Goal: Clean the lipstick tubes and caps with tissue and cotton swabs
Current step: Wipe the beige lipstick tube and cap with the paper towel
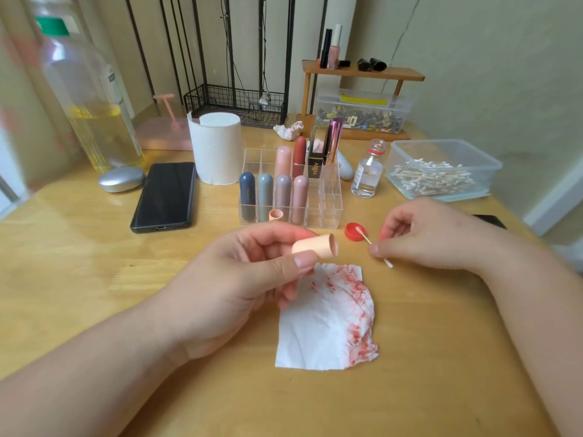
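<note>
My left hand (249,275) grips a peach lipstick cap (317,246), its open end facing right. My right hand (432,234) pinches a cotton swab (366,237) whose far tip dips into a red bottle cap (356,231) on the table. A white tissue (328,323) smeared with red lipstick lies below the hands. Behind them a clear acrylic organizer (329,197) holds several lipstick tubes, and a small peach piece (275,215) stands in front of it.
A tissue roll (216,148), a black phone (165,197), a silver oval case (121,179) and a large bottle (94,99) stand at the left. A small glass bottle (367,171) and a clear tub of cotton swabs (441,168) are at the right.
</note>
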The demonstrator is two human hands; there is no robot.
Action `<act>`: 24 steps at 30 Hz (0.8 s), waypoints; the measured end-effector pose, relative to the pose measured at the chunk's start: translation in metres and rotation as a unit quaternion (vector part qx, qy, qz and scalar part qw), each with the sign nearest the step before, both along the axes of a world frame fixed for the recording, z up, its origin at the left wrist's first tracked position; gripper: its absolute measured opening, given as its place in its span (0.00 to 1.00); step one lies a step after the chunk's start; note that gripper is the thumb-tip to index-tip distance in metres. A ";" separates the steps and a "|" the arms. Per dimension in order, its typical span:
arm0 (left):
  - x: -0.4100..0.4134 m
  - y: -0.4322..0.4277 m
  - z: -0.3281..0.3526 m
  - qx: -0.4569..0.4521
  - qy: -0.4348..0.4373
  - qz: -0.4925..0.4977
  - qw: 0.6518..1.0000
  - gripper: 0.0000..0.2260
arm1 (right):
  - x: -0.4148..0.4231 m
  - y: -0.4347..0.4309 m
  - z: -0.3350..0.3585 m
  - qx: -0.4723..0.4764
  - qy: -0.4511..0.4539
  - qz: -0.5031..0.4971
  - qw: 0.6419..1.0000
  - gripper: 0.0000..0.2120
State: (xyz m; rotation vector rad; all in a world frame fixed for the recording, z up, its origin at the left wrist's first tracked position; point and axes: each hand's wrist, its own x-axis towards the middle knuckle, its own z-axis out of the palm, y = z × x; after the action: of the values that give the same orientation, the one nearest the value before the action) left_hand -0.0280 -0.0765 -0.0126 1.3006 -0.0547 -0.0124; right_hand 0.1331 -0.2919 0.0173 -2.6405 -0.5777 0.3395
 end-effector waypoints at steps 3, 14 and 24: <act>0.000 0.000 0.000 -0.013 0.006 -0.006 1.000 0.09 | -0.001 0.005 -0.005 -0.026 -0.007 0.013 1.000 0.10; 0.004 0.007 -0.001 -0.079 0.038 -0.022 0.996 0.13 | 0.007 0.001 -0.002 0.160 -0.051 0.003 0.986 0.06; 0.005 0.009 0.000 -0.118 0.031 -0.001 0.992 0.12 | 0.011 -0.001 -0.006 0.128 -0.083 -0.012 0.988 0.06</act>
State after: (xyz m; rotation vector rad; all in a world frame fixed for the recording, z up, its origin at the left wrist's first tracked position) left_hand -0.0232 -0.0675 -0.0123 1.0622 -0.0047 -0.0465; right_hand 0.1440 -0.2928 0.0116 -2.4374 -0.5976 0.0322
